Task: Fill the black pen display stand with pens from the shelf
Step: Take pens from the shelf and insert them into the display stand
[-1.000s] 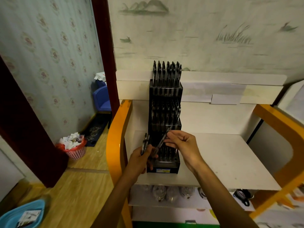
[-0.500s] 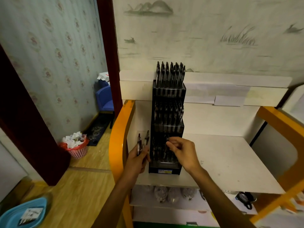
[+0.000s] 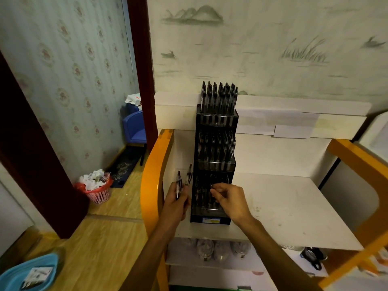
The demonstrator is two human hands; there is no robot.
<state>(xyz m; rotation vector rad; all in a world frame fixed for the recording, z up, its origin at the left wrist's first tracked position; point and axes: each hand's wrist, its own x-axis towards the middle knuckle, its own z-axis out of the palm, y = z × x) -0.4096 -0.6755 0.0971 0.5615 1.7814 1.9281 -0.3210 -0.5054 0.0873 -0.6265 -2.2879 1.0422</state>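
Black pen stand (image 3: 215,162) upright on white shelf (image 3: 294,206), three tiers, near the shelf's left edge, back against the wall panel. Top and middle tiers packed with pens; bottom tier partly filled, contents dark and hard to count. Left hand (image 3: 176,201) at 9 o'clock of the stand's base, just beside it, fist closed around two pens (image 3: 183,181) that stick up above the fingers. Right hand (image 3: 228,199) in front of the bottom tier, fingers curled and pinched at the pen tops there; can't tell if it grips one. Pink bin (image 3: 97,189) on the floor, well off at 9 o'clock.
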